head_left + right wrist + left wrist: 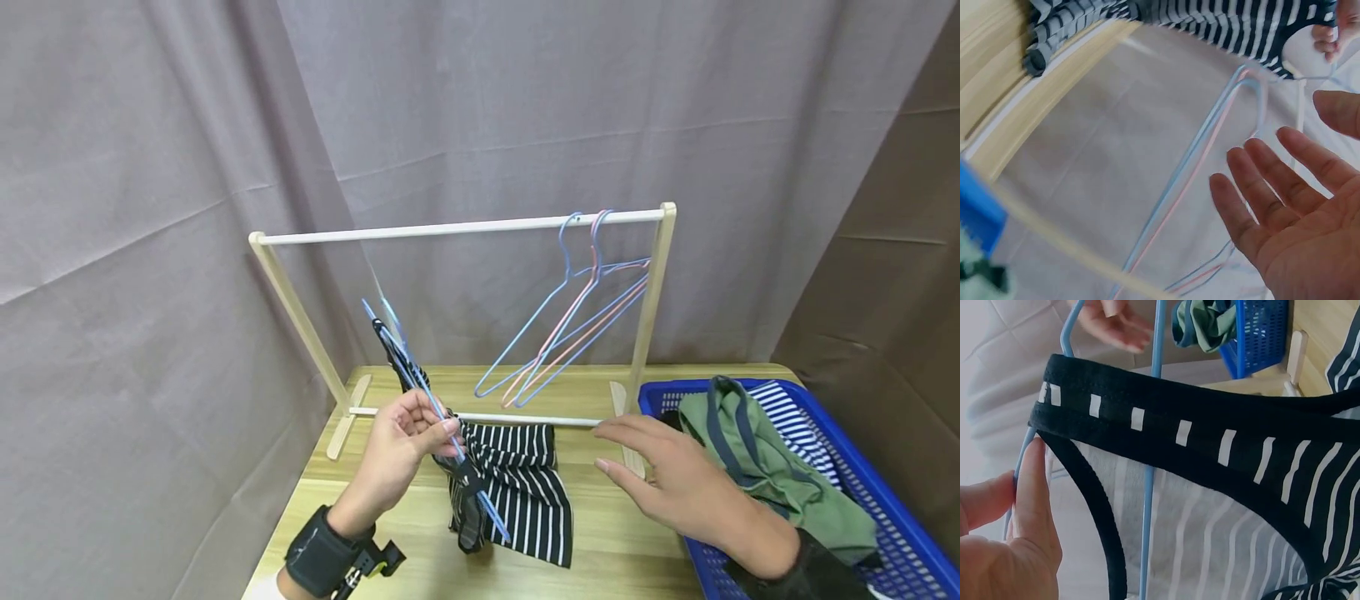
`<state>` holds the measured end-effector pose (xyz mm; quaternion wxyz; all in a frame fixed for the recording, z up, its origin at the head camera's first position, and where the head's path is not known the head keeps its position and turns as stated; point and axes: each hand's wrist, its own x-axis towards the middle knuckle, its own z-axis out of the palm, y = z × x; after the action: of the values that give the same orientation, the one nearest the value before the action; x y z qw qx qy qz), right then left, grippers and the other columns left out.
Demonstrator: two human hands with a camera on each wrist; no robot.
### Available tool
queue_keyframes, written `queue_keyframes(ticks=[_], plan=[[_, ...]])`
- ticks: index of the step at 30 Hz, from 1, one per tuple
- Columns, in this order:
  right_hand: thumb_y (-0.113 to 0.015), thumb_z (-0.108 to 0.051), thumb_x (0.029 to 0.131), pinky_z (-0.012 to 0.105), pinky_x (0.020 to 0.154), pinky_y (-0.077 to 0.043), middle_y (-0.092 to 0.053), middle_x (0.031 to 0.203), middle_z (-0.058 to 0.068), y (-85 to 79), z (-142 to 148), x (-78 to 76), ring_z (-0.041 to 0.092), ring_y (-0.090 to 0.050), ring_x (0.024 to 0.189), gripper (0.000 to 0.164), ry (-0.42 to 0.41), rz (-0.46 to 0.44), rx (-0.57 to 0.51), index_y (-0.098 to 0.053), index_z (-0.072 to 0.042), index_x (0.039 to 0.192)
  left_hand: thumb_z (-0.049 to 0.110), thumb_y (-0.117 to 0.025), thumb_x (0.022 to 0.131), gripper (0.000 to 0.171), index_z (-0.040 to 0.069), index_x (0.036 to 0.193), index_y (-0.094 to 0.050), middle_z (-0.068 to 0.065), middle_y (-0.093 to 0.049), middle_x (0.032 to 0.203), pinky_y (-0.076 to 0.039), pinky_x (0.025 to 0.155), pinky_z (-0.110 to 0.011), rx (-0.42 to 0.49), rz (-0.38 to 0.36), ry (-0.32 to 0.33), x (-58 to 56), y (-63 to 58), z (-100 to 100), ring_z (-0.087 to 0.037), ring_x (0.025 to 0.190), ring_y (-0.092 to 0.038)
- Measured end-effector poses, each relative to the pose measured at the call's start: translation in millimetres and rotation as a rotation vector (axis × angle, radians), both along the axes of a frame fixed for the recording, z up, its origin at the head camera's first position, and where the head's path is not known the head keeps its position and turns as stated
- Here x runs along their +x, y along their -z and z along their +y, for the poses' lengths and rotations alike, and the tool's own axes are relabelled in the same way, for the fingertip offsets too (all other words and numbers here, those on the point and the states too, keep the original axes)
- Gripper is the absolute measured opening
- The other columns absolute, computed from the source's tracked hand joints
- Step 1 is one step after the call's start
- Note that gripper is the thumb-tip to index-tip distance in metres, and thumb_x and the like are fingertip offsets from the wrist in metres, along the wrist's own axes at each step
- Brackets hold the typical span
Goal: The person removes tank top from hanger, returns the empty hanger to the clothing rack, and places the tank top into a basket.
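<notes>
My left hand [408, 442] pinches the wire of a blue clothes hanger [491, 510] between thumb and fingers. A black-and-white striped top [528, 496] with black trim hangs on that hanger, its lower part spread over the table side. In the left wrist view, one dark-edged strap [1094, 406] of the top lies across the hanger wire, close by the fingertips. Off to the right, my right hand [671, 479] is held out with its fingers extended and holds nothing. The right wrist view shows its palm [1310, 250] and spread fingers.
A wooden rack with a white top rail [450, 229] stands on the table [607, 550]. Blue and pink hangers [540, 354] hang at its right end. Beside the right hand, a blue basket [892, 500] holds a green garment [780, 475] and a blue-striped one [795, 429].
</notes>
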<state>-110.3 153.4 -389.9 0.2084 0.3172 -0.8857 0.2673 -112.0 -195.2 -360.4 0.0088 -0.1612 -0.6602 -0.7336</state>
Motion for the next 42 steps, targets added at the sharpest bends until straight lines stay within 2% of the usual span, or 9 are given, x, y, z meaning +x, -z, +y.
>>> queue_keyframes(ticks=[3,5,11,15,18,23,33,38,42], plan=[[-0.084,-0.016,0.091,0.046,0.092,-0.065,-0.076,0.127,-0.002,-2.6,-16.6,1.8,0.021,-0.074,0.115,0.038,-0.087,0.067,-0.039,-0.075,-0.019,0.128,-0.008,-0.070,0.095,0.022,0.009,0.091,-0.056,0.004,-0.073,0.083,-0.068,0.071,-0.028,0.000,-0.003,-0.005,2.1,3.9,5.5,-0.010,0.074,-0.076],[-0.084,-0.017,0.091,0.044,0.093,-0.065,-0.075,0.127,-0.004,-5.1,-28.8,3.5,0.018,-0.074,0.115,0.040,-0.141,0.076,-0.047,-0.073,-0.019,0.129,-0.008,-0.070,0.095,0.020,0.008,0.093,-0.056,0.004,-0.074,0.083,-0.068,0.071,-0.028,0.003,-0.003,-0.008,2.7,6.3,9.1,-0.011,0.074,-0.077],[-0.079,-0.026,0.097,0.039,0.098,-0.064,-0.073,0.127,-0.002,-13.4,-66.7,7.7,0.014,-0.072,0.117,0.040,-0.278,0.031,-0.059,-0.066,-0.012,0.132,-0.006,-0.070,0.096,0.017,-0.003,0.099,-0.054,0.004,-0.075,0.084,-0.068,0.072,-0.029,0.017,0.013,-0.033,3.6,10.0,21.4,-0.010,0.076,-0.078],[-0.077,-0.027,0.099,0.035,0.094,-0.064,-0.074,0.122,-0.002,-14.4,-87.3,8.3,0.012,-0.072,0.109,0.038,-0.360,-0.014,-0.083,-0.066,-0.011,0.132,-0.005,-0.071,0.095,0.025,-0.015,0.104,-0.049,0.004,-0.074,0.085,-0.069,0.073,-0.030,0.030,0.025,-0.046,7.3,9.0,29.0,-0.008,0.076,-0.076],[-0.076,-0.022,0.100,0.030,0.087,-0.063,-0.075,0.112,-0.004,-13.6,-96.7,8.8,0.007,-0.071,0.099,0.031,-0.363,-0.072,-0.117,-0.067,-0.012,0.127,-0.005,-0.071,0.095,0.029,-0.019,0.106,-0.047,0.005,-0.073,0.085,-0.068,0.072,-0.028,0.049,0.039,-0.041,9.6,9.0,33.6,-0.006,0.076,-0.075],[-0.074,-0.009,0.098,0.020,0.072,-0.060,-0.073,0.093,-0.007,-12.9,-101.3,7.8,-0.003,-0.064,0.084,0.020,-0.348,-0.106,-0.188,-0.069,-0.011,0.117,-0.006,-0.070,0.096,0.029,-0.021,0.105,-0.047,0.006,-0.073,0.085,-0.068,0.072,-0.027,0.072,0.060,-0.035,10.3,11.1,37.2,-0.006,0.077,-0.075],[-0.075,-0.004,0.096,0.016,0.068,-0.057,-0.071,0.090,-0.007,-7.7,-100.0,7.5,-0.005,-0.060,0.080,0.018,-0.339,-0.038,-0.233,-0.070,-0.009,0.113,-0.005,-0.069,0.098,0.028,-0.021,0.105,-0.047,0.005,-0.075,0.087,-0.068,0.073,-0.029,0.068,0.093,-0.031,9.0,12.8,39.1,-0.006,0.078,-0.076],[-0.075,0.000,0.094,0.010,0.070,-0.055,-0.072,0.091,-0.004,-5.5,-97.3,7.9,-0.002,-0.063,0.081,0.014,-0.347,0.047,-0.239,-0.071,-0.009,0.105,-0.004,-0.068,0.099,0.027,-0.020,0.107,-0.047,0.003,-0.076,0.089,-0.069,0.074,-0.030,0.064,0.115,-0.040,8.6,12.1,36.7,-0.007,0.080,-0.077],[-0.076,0.003,0.092,0.006,0.070,-0.052,-0.072,0.090,-0.006,-5.5,-91.9,9.6,-0.003,-0.060,0.080,0.018,-0.373,0.104,-0.230,-0.072,-0.012,0.100,-0.005,-0.067,0.099,0.026,-0.020,0.106,-0.047,0.004,-0.076,0.090,-0.069,0.074,-0.033,0.057,0.124,-0.052,9.2,10.8,32.9,-0.009,0.080,-0.078]])
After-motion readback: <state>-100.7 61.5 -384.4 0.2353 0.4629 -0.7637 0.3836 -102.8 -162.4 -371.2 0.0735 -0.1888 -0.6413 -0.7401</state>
